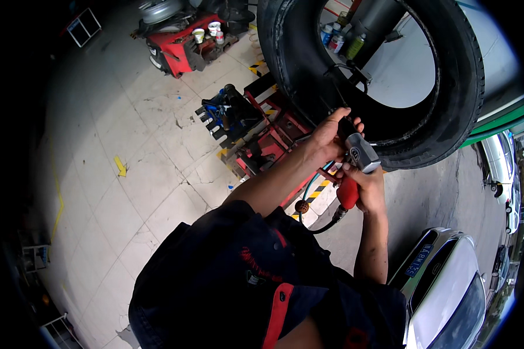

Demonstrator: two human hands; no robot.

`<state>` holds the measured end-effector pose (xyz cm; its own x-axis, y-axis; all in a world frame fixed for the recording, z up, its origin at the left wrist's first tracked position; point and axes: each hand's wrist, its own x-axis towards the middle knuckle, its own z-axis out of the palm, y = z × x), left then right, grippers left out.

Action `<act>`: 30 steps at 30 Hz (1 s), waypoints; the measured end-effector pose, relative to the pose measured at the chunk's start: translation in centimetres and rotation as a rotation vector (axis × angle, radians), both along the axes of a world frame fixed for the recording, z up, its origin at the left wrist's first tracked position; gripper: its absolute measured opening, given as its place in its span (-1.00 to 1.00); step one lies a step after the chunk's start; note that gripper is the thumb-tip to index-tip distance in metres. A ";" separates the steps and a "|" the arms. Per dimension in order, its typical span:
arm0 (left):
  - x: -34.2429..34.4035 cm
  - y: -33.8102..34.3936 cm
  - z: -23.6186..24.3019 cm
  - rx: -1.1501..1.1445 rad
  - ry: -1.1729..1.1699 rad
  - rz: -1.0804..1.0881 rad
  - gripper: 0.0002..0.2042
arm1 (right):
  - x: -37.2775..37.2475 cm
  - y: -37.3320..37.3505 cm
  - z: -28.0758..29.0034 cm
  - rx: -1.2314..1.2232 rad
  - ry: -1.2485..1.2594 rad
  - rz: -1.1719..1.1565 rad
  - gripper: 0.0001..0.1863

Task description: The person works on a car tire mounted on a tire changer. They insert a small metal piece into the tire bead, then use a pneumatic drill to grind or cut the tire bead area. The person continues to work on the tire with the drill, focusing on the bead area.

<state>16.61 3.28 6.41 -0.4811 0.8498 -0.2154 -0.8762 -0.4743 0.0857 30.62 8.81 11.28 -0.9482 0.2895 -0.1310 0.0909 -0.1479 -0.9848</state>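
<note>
A large black tyre [468, 75] stands upright in front of me. Before its lower inner edge I hold a pistol-grip air drill with a silver body [364, 156] and a red handle [347, 193]. My left hand [330, 138] is closed around the dark front end, hiding much of it. My right hand [371, 186] is wrapped round the grip. From the handle's base a black air hose [326, 228] curves to the left. A dark metal arm with a hook [355, 74] reaches into the tyre's opening, just beyond my left hand.
Beside the tyre is a red metal stand [268, 148] with a tool tray [227, 113]. Spray cans [355, 47] stand beyond the tyre's opening. A red machine [180, 55] carries cups and a wheel rim [160, 10]. A white car [448, 291] is parked at the lower right.
</note>
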 end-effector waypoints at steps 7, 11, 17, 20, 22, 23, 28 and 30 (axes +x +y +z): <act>-18.2 7.4 3.7 0.070 0.169 0.135 -0.55 | -20.6 7.0 7.7 0.847 -0.112 0.131 -0.80; -21.9 8.5 1.5 -0.040 0.168 0.214 -0.65 | -25.5 8.6 5.0 0.830 -0.133 0.198 -0.82; -21.7 10.6 -4.4 0.162 0.251 0.186 -0.66 | -27.8 12.5 1.1 0.447 -0.173 0.162 -0.79; -25.9 10.3 -5.1 0.157 0.230 0.203 -0.51 | -30.5 10.4 3.0 0.650 -0.207 0.245 -0.81; -27.6 9.4 -3.6 0.205 0.254 0.248 -0.42 | -32.4 9.2 5.7 0.842 -0.178 0.360 -0.81; -29.3 9.3 -4.2 0.342 0.273 0.254 -0.45 | -33.4 8.8 6.8 0.957 -0.143 0.437 -0.81; -29.7 8.5 3.5 0.343 0.095 0.377 -0.64 | -34.8 11.2 7.3 1.363 0.024 0.404 -0.70; -30.1 8.4 -1.2 0.361 0.233 0.374 -0.79 | -32.9 11.5 3.9 1.181 0.145 0.286 -0.56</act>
